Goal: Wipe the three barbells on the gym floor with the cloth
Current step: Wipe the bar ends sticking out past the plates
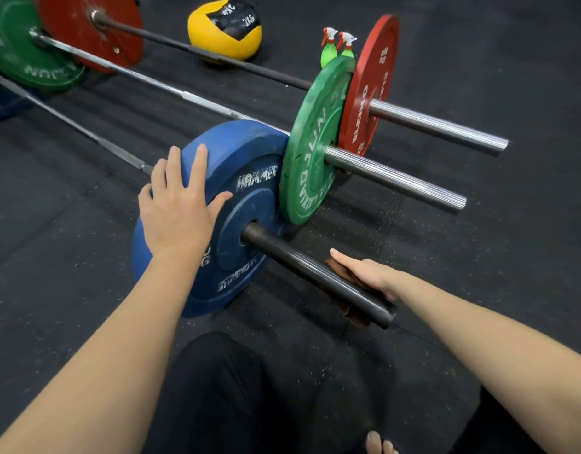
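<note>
Three barbells lie side by side on the black gym floor. The nearest carries a blue plate [246, 204] and a dark sleeve [302, 263] pointing toward me. My left hand [178, 204] rests flat on the blue plate's rim, fingers straight. My right hand [364, 273] wraps the far side of that sleeve with a brown cloth [340, 273] between palm and metal; its fingers are hidden behind the sleeve. The middle barbell has a green plate [315, 152], the far one a red plate [371, 90].
A yellow and black medicine ball [223, 31] sits behind the far bar. Two green spray bottles [336, 47] stand behind the green plate. More green and red plates [53, 37] load the bars' far ends at upper left. My knee in black trousers is below.
</note>
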A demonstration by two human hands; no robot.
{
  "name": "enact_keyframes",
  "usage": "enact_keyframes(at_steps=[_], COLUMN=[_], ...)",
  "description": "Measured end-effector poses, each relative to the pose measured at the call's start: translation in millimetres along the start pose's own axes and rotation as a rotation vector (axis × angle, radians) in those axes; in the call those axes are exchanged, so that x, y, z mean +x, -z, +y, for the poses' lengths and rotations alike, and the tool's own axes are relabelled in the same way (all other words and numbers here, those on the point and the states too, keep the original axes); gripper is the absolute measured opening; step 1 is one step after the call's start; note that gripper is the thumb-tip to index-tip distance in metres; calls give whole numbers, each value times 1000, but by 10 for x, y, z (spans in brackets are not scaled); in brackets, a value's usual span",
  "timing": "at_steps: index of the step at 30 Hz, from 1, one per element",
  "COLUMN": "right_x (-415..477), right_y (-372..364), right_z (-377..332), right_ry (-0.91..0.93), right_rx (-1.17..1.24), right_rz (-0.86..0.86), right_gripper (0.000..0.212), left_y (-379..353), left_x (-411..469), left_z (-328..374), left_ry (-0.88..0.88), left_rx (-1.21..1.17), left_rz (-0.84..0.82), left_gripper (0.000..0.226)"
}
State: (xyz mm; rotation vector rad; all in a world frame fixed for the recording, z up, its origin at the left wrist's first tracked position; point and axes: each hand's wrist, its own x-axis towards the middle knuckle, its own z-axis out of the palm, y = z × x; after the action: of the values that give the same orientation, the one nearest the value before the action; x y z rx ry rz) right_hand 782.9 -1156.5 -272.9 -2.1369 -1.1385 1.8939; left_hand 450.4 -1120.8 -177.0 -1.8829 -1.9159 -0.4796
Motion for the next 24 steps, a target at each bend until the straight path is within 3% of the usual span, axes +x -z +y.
enact_keyframes(at_steps=[3, 7, 9, 14, 17, 21, 24], right_x=[-14, -96, -91, 3, 52, 261, 462], right_y=[127, 273, 339, 391, 142, -416, -741], right_z=[182, 290, 281, -194, -631, -1006, -1220], right_ry=[-47, -189, -201, 56, 278, 456, 501], right_rx=[-71, -193, -310, -529, -460, -590, -519], right_rz=[32, -69, 13, 330, 336, 357, 314], right_gripper=[113, 103, 97, 83, 69, 82, 94], left_y=[-6, -12, -13, -56, -90, -93, -104], left_x=[-1, -27, -37, -33, -3, 0, 9], left_z=[0, 5, 13, 4, 6, 6, -12], left_ry=[6, 16, 13, 7, 8, 5, -2], left_rx=[-3, -8, -1, 53, 88, 104, 120], left_rz=[-2, 10, 16, 32, 68, 80, 85], left_gripper=[74, 74, 73, 73, 72, 72, 71])
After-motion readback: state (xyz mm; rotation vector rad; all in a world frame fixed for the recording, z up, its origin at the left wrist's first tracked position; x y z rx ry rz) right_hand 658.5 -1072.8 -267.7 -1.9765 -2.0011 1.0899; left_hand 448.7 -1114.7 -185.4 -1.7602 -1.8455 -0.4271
